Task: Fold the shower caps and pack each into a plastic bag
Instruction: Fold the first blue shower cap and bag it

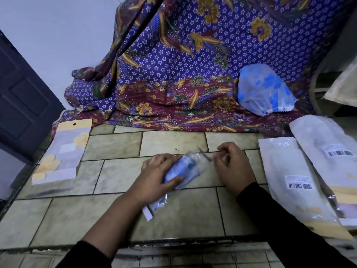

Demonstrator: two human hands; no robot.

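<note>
gently, with your left hand [158,175] gripping the folded shower cap [182,171] and your right hand [232,165] pinching the plastic bag [201,157], slide it flat.

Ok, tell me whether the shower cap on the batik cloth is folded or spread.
Spread: the blue-flowered shower cap lies opened out to its rounded shape on the batik cloth, unbagged.

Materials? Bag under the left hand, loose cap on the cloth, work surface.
The bag: thin clear plastic film, glossy, crinkled; the folded cap shows through. The loose cap: probably thin translucent plastic, blue-printed, with a gathered, likely elastic, edge. The work surface: ceramic or stone tiles, slight sheen, dark grout lines.
</note>
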